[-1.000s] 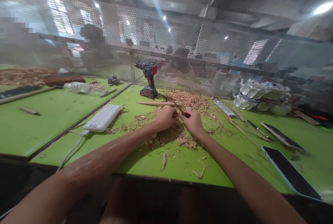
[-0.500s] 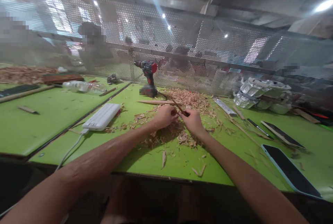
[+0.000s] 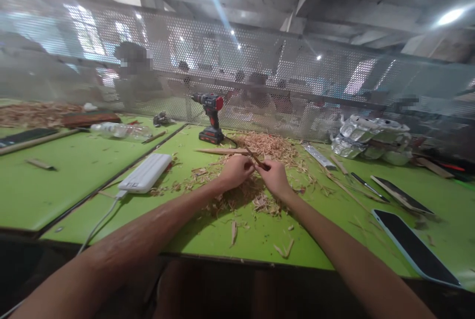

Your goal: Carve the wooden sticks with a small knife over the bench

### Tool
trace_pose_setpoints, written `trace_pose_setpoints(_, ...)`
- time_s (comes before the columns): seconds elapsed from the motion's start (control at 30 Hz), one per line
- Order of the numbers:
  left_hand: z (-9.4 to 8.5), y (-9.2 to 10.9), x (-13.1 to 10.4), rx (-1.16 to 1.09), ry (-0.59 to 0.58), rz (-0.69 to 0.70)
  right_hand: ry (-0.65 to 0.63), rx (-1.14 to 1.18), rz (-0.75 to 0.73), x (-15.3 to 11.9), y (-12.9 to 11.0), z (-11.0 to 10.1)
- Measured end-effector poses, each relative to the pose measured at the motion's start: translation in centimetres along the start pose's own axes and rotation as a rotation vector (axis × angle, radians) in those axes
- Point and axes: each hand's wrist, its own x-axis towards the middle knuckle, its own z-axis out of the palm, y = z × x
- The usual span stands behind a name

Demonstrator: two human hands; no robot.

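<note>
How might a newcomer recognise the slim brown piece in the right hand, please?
At the green table, find the right hand over wood shavings. The slim brown piece slants up from that hand, darker than the pale wooden strip lying behind.

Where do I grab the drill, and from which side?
Grab the drill by its handle, probably best from the right: it stands upright on its wide base, the handle is narrow, and its nose points left.

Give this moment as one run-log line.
right hand: holds thin brown piece | left hand: curled close by, hold unclear | around hands: wood shavings | behind: upright drill
</note>
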Motion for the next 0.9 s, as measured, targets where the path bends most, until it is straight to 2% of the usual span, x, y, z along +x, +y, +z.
trace_pose_setpoints(0.27, -0.53, 0.17, 0.06, 0.104, -0.03, -0.041, -0.084, 0.011, 0.011, 0.09, -0.05, -0.13)
trace_pose_setpoints(0.43, -0.81, 0.48, -0.05, 0.119, -0.032, -0.08, -0.069, 0.012, 0.008, 0.02, -0.56, 0.04)
trace_pose_setpoints(0.57, -0.78, 0.63, -0.13, 0.09, -0.034, -0.046, -0.046, -0.012, 0.027, -0.04, -0.72, -0.1)
trace_pose_setpoints(0.9, -0.54, 0.6, -0.21, 0.087, -0.004, -0.082, -0.086, 0.013, 0.027, -0.07, -0.61, 0.11)
